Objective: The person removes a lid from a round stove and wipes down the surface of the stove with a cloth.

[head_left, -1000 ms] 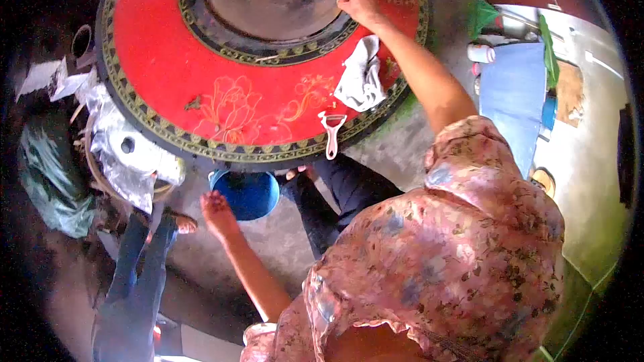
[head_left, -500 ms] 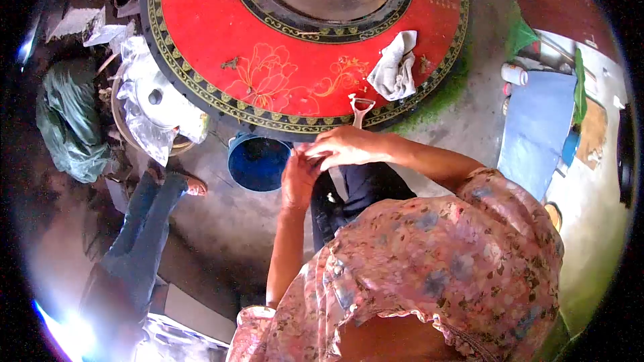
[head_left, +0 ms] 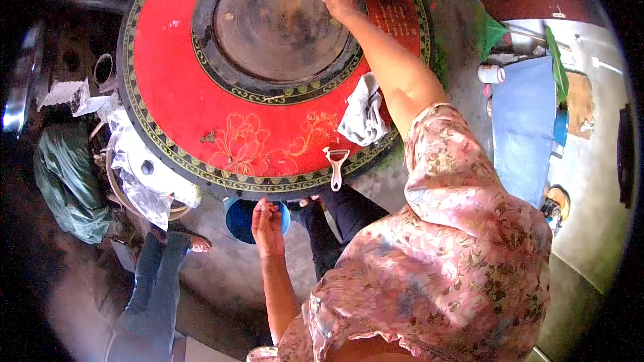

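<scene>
My right hand is closed, stretched over the far right edge of the dark round plate in the middle of the red table. A small pinkish-red spot shows at its fingers; what it is I cannot make out. My left hand is near the table's front edge, above the blue bucket, its fingers curled together. Whether they hold anything is hidden. A peeler with a pale handle lies on the table's front rim. Behind it is a crumpled greyish-white cloth.
At left stand a basket with white plastic bags and a dark green bag. Another person's legs are at lower left. On the right are a blue-grey panel and a white can.
My hands have parted: the right has reached forward over the dark plate, while the left stays near the bucket. The view has shifted, showing more of the table.
</scene>
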A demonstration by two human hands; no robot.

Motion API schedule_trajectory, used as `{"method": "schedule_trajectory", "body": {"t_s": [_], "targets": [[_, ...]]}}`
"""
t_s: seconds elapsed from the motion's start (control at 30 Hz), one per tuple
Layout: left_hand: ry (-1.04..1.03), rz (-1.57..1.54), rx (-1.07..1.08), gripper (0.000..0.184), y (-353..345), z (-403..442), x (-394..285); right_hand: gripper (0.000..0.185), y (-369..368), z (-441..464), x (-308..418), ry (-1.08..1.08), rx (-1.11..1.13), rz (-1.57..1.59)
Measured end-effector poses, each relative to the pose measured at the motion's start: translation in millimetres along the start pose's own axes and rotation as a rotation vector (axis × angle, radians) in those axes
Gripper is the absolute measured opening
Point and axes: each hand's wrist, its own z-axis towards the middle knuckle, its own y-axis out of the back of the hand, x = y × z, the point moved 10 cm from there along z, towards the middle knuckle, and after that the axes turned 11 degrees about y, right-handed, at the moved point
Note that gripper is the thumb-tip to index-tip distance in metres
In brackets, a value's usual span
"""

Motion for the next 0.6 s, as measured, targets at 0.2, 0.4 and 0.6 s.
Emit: {"method": "schedule_trajectory", "body": {"t_s": [0.2, 0.4, 0.6], "targets": [[-0.053, -0.03, 0.121, 0.027, -43.3, 7.1, -40.7, 0.023, -12.5, -65.6, 160.3, -0.024, 0.241, 1.092], [-0.114, 0.032, 0.371, 0.039, -130.7, 12.7, -60.2, 0.049, 63.1, -181.6, 314.1, 0.361, 0.141, 0.735], [-0.269, 0.199, 0.309, 0.049, -158.2, -28.2, -75.6, 0.082, 80.3, -214.0, 342.1, 0.365, 0.127, 0.732]]}}
